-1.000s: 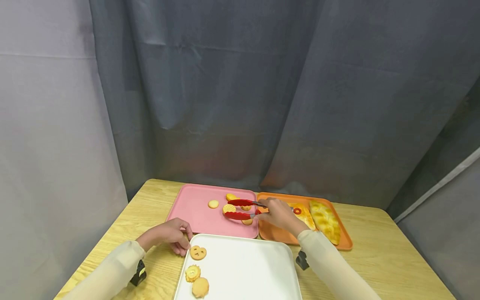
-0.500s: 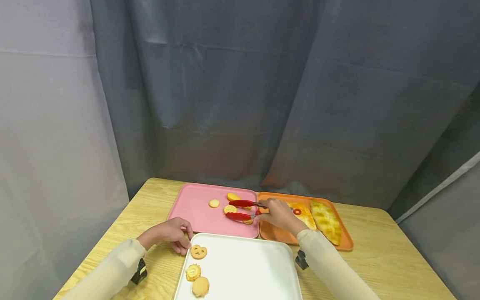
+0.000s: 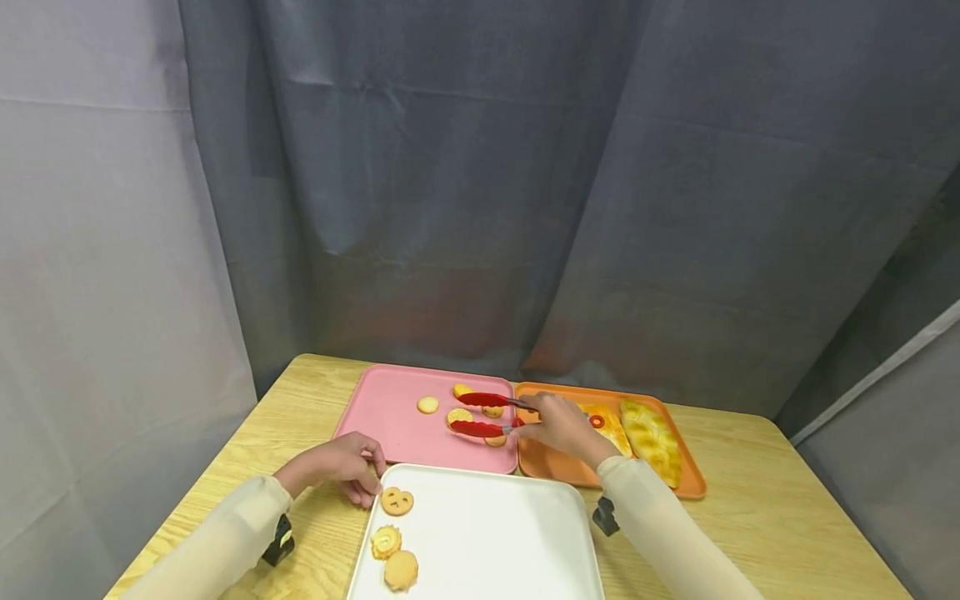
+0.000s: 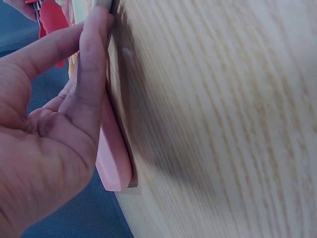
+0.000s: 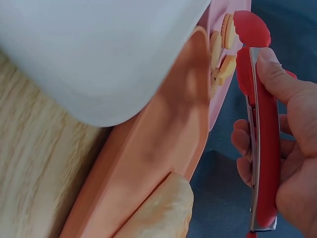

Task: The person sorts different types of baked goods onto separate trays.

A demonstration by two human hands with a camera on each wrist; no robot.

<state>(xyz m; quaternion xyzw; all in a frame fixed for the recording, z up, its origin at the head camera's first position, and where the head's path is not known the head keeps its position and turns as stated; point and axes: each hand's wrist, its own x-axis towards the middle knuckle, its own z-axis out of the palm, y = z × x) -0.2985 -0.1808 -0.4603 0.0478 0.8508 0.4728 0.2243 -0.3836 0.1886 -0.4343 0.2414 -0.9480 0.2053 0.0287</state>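
My right hand point(image 3: 534, 422) grips red tongs point(image 3: 483, 414) over the pink tray point(image 3: 382, 421). The tongs' two arms stand apart on either side of a round scalloped cookie point(image 3: 459, 416) that lies on the tray. In the right wrist view my right hand point(image 5: 277, 119) wraps the tongs' handle point(image 5: 263, 148), and cookies point(image 5: 225, 30) show near the tips. My left hand point(image 3: 366, 475) holds the near-left corner of the white tray point(image 3: 495, 533). The left wrist view shows my left hand's fingers point(image 4: 94, 64) against that tray's edge, beside the pink tray point(image 4: 115, 158).
Three cookies point(image 3: 396, 502) lie along the white tray's left side, and a few more point(image 3: 427, 406) on the pink tray. The orange tray point(image 3: 555, 471) at the right holds bread loaves point(image 3: 651, 440). All three trays sit on a wooden table point(image 3: 765, 508) before a grey curtain.
My right hand and the tongs have shifted slightly toward the far side of the pink tray. The left hand stays at the white tray's corner.
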